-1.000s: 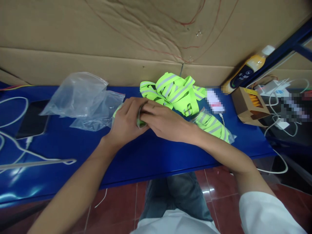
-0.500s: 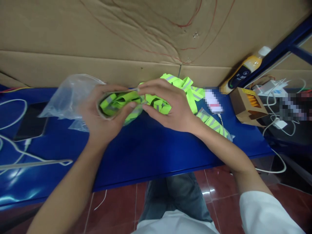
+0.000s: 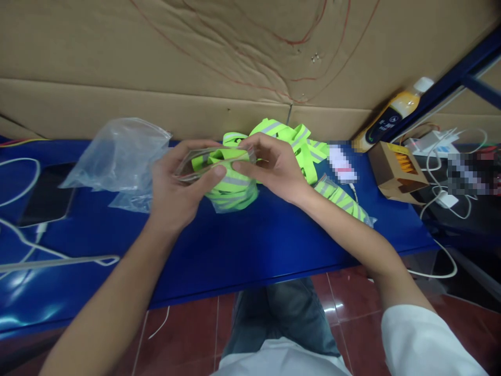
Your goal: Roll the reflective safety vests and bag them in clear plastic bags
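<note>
My left hand (image 3: pixel 176 190) and my right hand (image 3: pixel 274 167) together hold a small clear plastic bag (image 3: pixel 230 188) stuffed with a folded neon-green reflective strap, lifted a little above the blue table (image 3: pixel 242 245). Both thumbs and forefingers pinch the bag's top edge. Right behind the hands lies a loose heap of more green reflective straps (image 3: pixel 291 138). Another filled bag of straps (image 3: pixel 342 201) rests on the table under my right forearm.
Empty clear bags (image 3: pixel 117 154) lie at the left, beside a dark phone (image 3: pixel 47 196) and white cables (image 3: pixel 58 256). A cardboard wall stands behind. At the right are a juice bottle (image 3: pixel 391 117), a small brown box (image 3: pixel 397 169) and chargers with cables (image 3: pixel 442 193).
The strap was folded on the table, then slid into a clear bag that both hands lifted. Now the strap sits inside and the fingers pinch the bag's top edge.
</note>
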Tool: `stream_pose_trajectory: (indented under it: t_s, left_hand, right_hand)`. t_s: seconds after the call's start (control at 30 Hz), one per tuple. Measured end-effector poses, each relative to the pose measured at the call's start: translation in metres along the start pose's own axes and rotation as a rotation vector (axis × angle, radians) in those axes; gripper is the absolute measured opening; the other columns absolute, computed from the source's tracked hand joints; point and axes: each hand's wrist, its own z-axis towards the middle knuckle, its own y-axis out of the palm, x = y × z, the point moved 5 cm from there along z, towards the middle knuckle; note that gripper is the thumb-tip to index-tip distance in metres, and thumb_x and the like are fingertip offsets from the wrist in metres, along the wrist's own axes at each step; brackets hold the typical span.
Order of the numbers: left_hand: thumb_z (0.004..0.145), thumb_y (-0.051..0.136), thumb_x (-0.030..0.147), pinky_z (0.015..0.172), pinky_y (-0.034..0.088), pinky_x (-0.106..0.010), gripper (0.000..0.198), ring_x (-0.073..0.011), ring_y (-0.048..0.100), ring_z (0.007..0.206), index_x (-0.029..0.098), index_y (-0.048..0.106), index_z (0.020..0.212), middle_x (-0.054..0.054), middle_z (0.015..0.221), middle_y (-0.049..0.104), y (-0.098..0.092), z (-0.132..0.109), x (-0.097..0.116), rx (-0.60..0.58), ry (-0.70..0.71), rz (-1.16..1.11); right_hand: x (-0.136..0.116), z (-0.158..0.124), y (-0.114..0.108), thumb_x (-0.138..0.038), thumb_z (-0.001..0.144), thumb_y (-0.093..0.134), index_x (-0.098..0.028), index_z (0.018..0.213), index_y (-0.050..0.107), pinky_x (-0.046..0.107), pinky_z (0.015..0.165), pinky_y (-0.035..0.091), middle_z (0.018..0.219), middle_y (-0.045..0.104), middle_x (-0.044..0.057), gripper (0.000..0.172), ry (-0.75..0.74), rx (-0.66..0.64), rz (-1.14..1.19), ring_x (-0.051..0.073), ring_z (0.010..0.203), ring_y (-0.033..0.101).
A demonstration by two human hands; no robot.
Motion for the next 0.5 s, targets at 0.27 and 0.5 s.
stream_pose_trajectory:
  t_s: [0.27,0.5]
  left_hand:
    - [0.081,0.099,0.061,0.097,0.062,-0.041,0.066,-0.0270,0.077,0.109,0.024,0.078,0.131,-0.006,0.121,0.083,-0.007,0.002,-0.017,-0.040,0.056,0.057]
    - [0.069,0.106,0.055,0.102,0.063,-0.047,0.071,-0.0296,0.077,0.114,0.029,0.079,0.130,-0.004,0.125,0.081,-0.004,0.003,-0.022,-0.097,0.101,0.130]
  right_hand:
    - [-0.023,-0.004,-0.004,-0.046,0.108,0.071,-0.026,0.121,0.077,0.039,0.113,0.058,0.131,0.075,0.010,0.024,-0.330,-0.074,-0.410,0.022,0.125,0.071]
    - [-0.016,-0.004,-0.001,-0.034,0.105,0.075,-0.026,0.121,0.077,0.054,0.118,0.054,0.144,0.068,0.011,0.018,-0.311,-0.221,-0.556,0.029,0.134,0.065]
